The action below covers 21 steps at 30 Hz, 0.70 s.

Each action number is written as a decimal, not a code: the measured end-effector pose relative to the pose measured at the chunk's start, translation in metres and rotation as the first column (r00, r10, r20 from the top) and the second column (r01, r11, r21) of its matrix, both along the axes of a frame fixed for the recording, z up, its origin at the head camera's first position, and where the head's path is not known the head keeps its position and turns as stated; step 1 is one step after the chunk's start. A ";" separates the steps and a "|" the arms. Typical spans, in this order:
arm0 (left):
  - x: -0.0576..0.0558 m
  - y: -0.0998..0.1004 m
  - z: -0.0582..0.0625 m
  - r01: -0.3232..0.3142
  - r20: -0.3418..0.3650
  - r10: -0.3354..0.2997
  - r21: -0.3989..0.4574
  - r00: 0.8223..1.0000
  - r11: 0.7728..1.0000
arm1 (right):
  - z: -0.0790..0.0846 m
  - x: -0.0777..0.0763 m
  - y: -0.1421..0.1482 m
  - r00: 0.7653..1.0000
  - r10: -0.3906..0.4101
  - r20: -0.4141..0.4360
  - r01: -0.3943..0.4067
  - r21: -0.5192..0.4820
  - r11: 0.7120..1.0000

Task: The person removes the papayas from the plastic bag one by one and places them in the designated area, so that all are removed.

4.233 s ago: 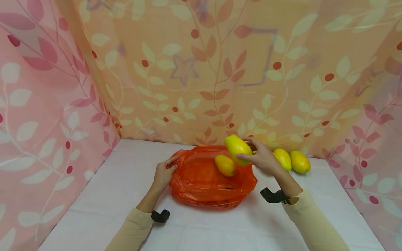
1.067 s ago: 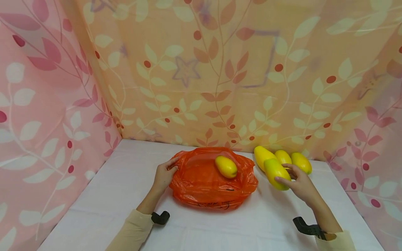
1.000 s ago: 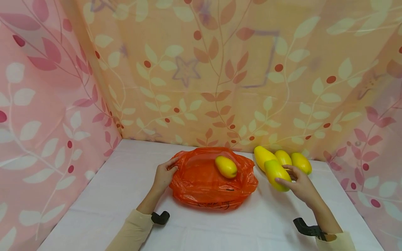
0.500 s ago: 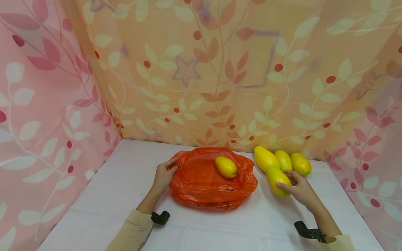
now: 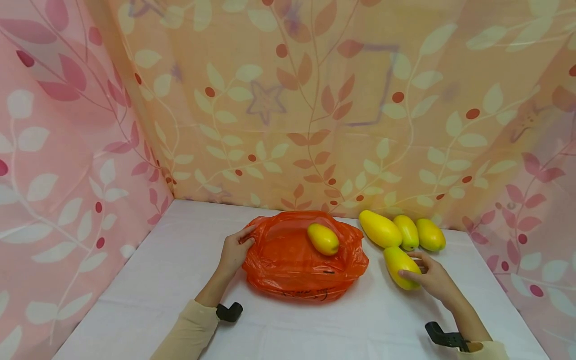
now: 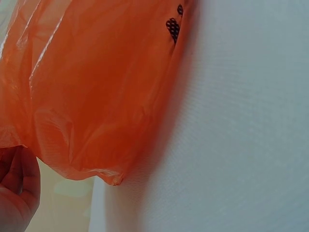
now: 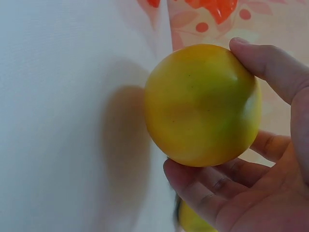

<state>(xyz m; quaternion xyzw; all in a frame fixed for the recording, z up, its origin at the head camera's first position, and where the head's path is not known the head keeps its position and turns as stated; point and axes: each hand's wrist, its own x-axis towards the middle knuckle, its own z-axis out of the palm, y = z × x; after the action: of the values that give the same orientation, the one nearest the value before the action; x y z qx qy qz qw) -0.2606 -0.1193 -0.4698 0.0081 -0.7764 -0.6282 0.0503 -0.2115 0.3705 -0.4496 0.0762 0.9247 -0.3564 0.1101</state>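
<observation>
My left hand pinches the left edge of a red-orange plastic bag that lies spread on the table, its mouth facing up. In the left wrist view, curled fingers show at the bag's edge. One yellow mango rests in the bag, right of its middle. My right hand holds another yellow-green mango between thumb and fingers, right of the bag. The right wrist view shows this mango's rounded end close over the white tabletop, its shadow beside it.
Behind the held mango, three more lie in a row: a long one, a middle one and a right one. The white tabletop meets a leaf-patterned curtain at the back, with pink curtain at both sides.
The right hand has carried its mango from above the bag out to the right, then lowered it toward the table's front. The left hand stays at the bag's edge.
</observation>
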 end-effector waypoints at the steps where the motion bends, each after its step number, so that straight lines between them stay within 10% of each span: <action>1: 0.000 0.000 0.000 -0.001 0.000 0.001 0.001 1.000 1.000 | -0.001 0.000 0.000 1.000 0.000 0.002 0.000 0.001 1.000; 21: 0.000 0.000 0.000 -0.006 -0.006 0.006 -0.014 1.000 1.000 | -0.006 0.000 0.001 0.999 0.014 0.036 -0.014 0.000 1.000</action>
<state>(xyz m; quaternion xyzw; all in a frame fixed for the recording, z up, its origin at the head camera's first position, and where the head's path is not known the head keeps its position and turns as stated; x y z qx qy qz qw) -0.2603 -0.1189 -0.4701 0.0081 -0.7806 -0.6225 0.0547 -0.2115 0.3715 -0.4552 0.0760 0.9231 -0.3540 0.1291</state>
